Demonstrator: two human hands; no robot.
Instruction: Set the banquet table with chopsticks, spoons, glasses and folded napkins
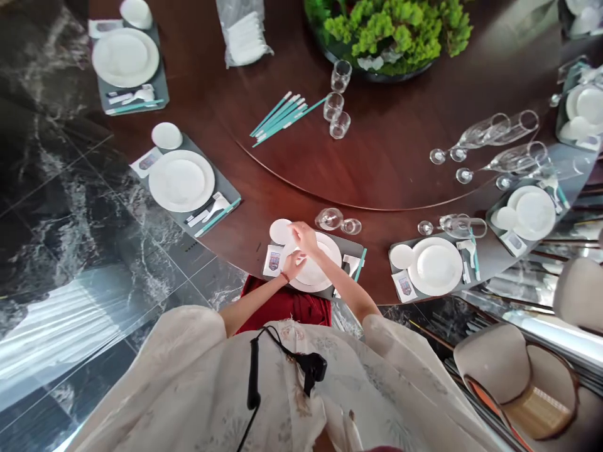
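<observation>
Both my hands are over the place setting right in front of me. My right hand [305, 238] reaches across the stacked white plates [325, 267], its bent fingers close together at the edge of a small white dish [280, 231]. Just below it, my left hand [293, 266] has curled fingers over the plates' left side. What either hand holds, if anything, is hidden or too small to name. A white printed card [273, 260] lies left of the plates. On the right are a white napkin-like packet [351, 262] and chopsticks in a teal sleeve [360, 264].
Behind the setting are short stemmed glasses [330, 218]. The raised turntable [377, 169] carries teal-sleeved chopsticks [282, 119], small tumblers [340, 125], champagne flutes [485, 135], a plastic bag [245, 37] and a planter [391, 31]. Other settings [181, 182] line the edge; chairs [494, 364] stand right.
</observation>
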